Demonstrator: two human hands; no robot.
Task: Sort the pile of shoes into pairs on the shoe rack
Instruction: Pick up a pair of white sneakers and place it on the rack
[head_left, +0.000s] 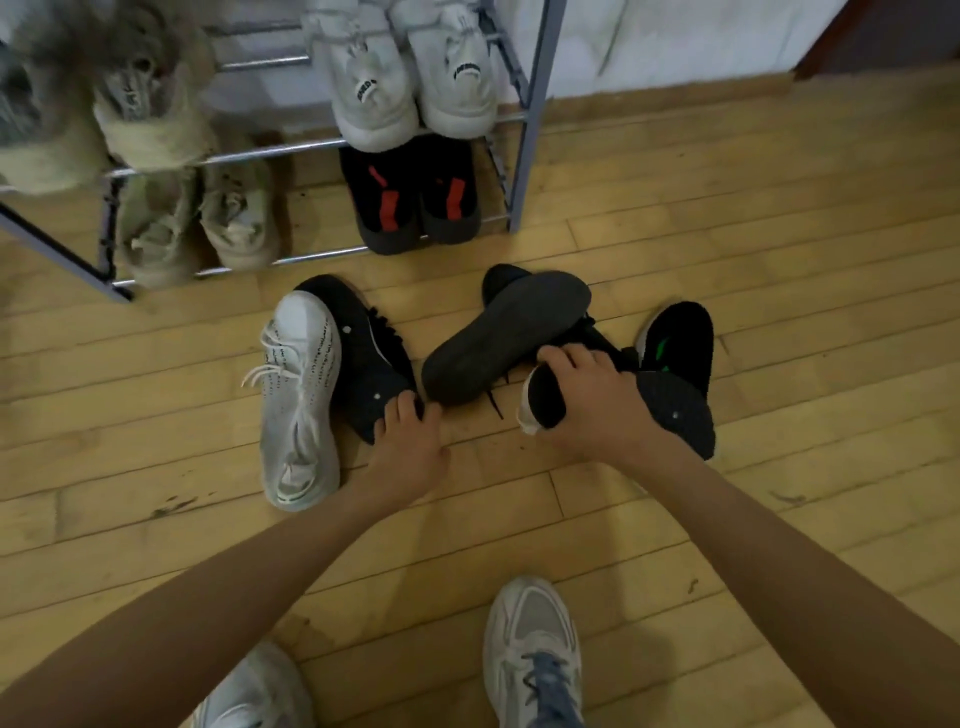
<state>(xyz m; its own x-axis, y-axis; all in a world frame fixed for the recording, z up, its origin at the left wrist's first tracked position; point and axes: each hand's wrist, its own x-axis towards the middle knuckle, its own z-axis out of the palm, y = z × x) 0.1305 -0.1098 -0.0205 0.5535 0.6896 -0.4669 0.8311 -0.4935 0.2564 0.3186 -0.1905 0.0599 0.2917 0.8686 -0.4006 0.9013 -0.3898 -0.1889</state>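
Observation:
A small pile of shoes lies on the wooden floor in front of the metal shoe rack (524, 156). A white knit sneaker (298, 400) lies at the left, with a black sneaker (363, 353) beside it. My left hand (410, 447) grips that black sneaker at its heel. To the right a black shoe (504, 338) lies sole up. My right hand (592, 400) holds the collar of a black sneaker with a white heel (543, 400). A black shoe with a green lining (675, 343) sits just behind it.
The rack holds white sneakers (410, 78) and fluffy beige boots (140, 104) on the upper shelf, beige shoes (197, 228) and black-and-red shoes (415, 202) on the lower one. My own feet in grey-white sneakers (535, 654) stand at the bottom. A white wall runs behind.

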